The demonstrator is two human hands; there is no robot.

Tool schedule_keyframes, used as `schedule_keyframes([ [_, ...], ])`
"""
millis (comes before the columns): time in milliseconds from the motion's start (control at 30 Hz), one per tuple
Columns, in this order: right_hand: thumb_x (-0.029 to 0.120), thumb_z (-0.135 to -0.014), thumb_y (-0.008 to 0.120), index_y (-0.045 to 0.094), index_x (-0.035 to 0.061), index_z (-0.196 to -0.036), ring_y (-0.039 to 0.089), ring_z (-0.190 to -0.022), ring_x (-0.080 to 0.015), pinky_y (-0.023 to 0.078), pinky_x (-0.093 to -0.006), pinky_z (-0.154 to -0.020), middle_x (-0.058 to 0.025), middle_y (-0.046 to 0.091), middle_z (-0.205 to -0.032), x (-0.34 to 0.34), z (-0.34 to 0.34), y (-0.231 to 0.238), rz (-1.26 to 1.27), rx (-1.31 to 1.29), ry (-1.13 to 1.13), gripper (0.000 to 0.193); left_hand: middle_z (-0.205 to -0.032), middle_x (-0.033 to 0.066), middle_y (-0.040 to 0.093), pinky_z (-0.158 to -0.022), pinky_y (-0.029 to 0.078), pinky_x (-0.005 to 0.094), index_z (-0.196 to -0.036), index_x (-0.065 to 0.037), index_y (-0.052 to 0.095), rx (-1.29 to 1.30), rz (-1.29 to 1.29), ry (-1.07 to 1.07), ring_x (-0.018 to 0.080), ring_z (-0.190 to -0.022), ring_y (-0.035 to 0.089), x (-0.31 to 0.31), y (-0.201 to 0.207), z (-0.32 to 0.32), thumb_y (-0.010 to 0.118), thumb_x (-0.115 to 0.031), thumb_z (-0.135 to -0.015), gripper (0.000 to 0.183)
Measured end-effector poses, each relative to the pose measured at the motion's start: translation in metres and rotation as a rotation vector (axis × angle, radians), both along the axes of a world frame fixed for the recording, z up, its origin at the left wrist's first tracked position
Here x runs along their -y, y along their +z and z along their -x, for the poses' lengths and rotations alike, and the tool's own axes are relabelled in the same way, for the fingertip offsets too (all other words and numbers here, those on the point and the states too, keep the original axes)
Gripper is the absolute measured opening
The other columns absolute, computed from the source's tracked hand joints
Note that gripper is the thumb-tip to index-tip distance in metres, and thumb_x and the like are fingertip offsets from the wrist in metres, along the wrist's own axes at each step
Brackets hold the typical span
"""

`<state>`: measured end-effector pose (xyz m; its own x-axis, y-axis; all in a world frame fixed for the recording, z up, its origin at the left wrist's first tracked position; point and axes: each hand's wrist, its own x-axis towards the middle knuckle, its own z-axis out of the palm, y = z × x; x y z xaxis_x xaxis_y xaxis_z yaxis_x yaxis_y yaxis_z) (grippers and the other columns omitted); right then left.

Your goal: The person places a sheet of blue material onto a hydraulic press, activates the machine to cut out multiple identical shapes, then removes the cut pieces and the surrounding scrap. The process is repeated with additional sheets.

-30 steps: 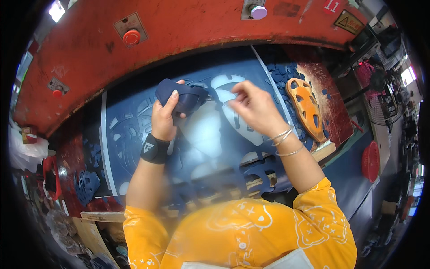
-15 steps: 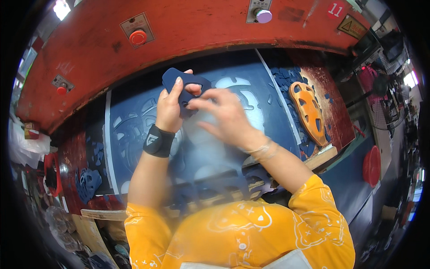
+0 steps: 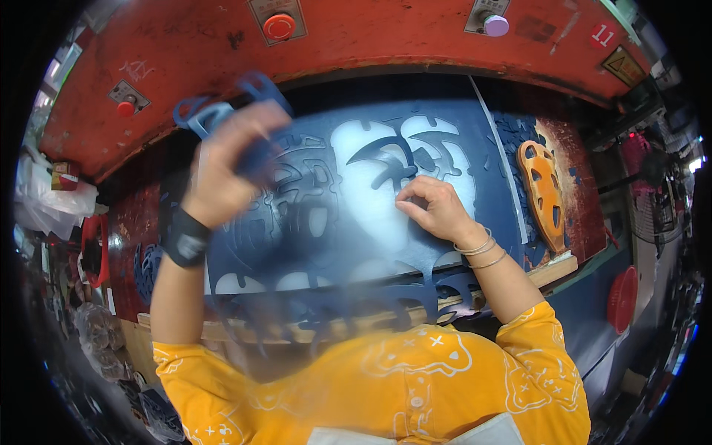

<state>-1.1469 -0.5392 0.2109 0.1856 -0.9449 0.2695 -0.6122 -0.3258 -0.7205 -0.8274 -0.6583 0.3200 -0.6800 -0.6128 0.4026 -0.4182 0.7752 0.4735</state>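
Observation:
My left hand (image 3: 231, 167), smeared by motion and wearing a black wristband, is raised at the left above a dark blue sheet (image 3: 475, 245). It grips a blue cut-out piece (image 3: 261, 87) with large openings, whose blurred loops stick out beyond the fingers toward the red machine front. Over the middle right of the sheet, my right hand (image 3: 439, 206) has thumb and fingers curled together; whether something small is between them is hidden. Beneath and beside it, the sheet has sole-shaped openings showing a pale surface (image 3: 371, 200), with thin blue strips (image 3: 389, 174) lying across it.
A red machine front (image 3: 386, 44) with an orange-red push button (image 3: 279, 27) spans the far side. An orange sole-shaped die (image 3: 545, 193) lies at the right among blue scraps (image 3: 512, 137). Cut blue sheet webbing (image 3: 348, 300) hangs along the near edge. A red basket (image 3: 622, 299) stands farther right.
My hands have parted: the left has swung out to the left with the blue piece, the right has dropped back toward the sheet. The whole view has also shifted.

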Motion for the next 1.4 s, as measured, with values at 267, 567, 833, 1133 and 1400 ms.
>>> schedule_keyframes([
  [267,0.014,-0.078,0.071,0.068,0.0071,-0.087,0.060,-0.071,-0.0199,0.049,-0.0299,-0.065,-0.0067,0.063,-0.081,-0.004,-0.002,0.009,-0.111,-0.018,-0.025,0.012,-0.109,0.0144,0.061,-0.078,0.054,0.0350,-0.128,-0.012,0.054,0.415,-0.002,-0.262,0.0284,-0.104,0.060,-0.087,-0.062,0.008,0.074,-0.014,-0.065,0.066],
  [567,0.015,-0.078,0.072,0.068,0.0057,-0.093,0.060,-0.091,-0.0255,0.048,-0.0335,-0.080,-0.0099,0.065,-0.093,0.005,-0.004,0.043,0.136,-0.093,-0.139,0.018,-0.101,0.0115,0.058,-0.077,0.052,0.0380,-0.128,-0.012,0.050,0.297,-0.075,-0.214,0.0320,-0.095,0.057,-0.043,-0.047,-0.001,0.069,-0.007,-0.067,0.064],
  [833,0.014,-0.086,0.061,0.070,0.0042,-0.097,0.064,-0.088,-0.0325,0.052,-0.0376,-0.080,-0.0154,0.067,-0.093,0.129,-0.090,0.058,0.126,-0.090,0.153,0.017,-0.099,0.0116,0.064,-0.081,0.050,0.0339,-0.116,-0.005,0.060,-0.252,-0.264,-0.091,0.0237,-0.087,0.063,-0.050,-0.063,0.004,0.065,-0.002,-0.072,0.045],
  [1133,0.011,-0.074,0.069,0.064,0.0006,-0.083,0.063,-0.092,-0.0342,0.054,-0.0414,-0.075,-0.0174,0.064,-0.092,0.162,-0.165,-0.009,0.273,-0.479,0.085,0.015,-0.086,0.0095,0.062,-0.068,0.052,0.0360,-0.112,-0.011,0.063,-0.092,-0.182,-0.035,0.0305,-0.085,0.062,-0.076,-0.079,0.008,0.067,0.000,-0.054,0.059],
  [1400,0.003,-0.074,0.065,0.061,0.0053,-0.116,0.061,-0.094,-0.0354,0.049,-0.0436,-0.086,-0.0173,0.065,-0.101,0.167,-0.077,0.041,0.008,-0.592,-0.335,0.042,-0.088,0.0078,0.060,-0.065,0.055,0.0254,-0.126,0.000,0.052,-0.656,-0.936,0.226,0.0150,-0.084,0.061,-0.042,-0.066,-0.005,0.048,-0.021,-0.098,0.035],
])
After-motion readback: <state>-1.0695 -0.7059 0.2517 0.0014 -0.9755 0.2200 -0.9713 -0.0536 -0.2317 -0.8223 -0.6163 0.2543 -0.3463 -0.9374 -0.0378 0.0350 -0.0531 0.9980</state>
